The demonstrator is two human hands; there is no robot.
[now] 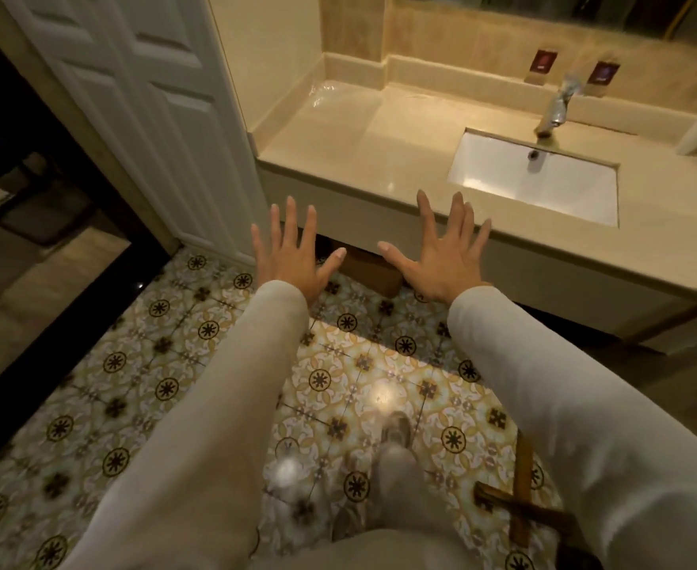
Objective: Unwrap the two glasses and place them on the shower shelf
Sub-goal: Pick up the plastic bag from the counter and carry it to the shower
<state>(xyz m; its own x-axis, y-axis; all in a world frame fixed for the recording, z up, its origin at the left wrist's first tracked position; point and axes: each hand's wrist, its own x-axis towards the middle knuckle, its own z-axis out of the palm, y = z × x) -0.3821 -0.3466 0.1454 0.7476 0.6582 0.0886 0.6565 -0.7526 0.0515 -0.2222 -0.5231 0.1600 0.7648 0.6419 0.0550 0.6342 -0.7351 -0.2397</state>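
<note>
Head view: left hand, right hand splayed.

We can read no text, brand or number anywhere. The two dark red packets leaning on the ledge behind the worktop carry markings, but they are too blurred for us to make out.

Cream sleeves above yellow floral floor tiles; beige countertop, white sink, white door.
</note>
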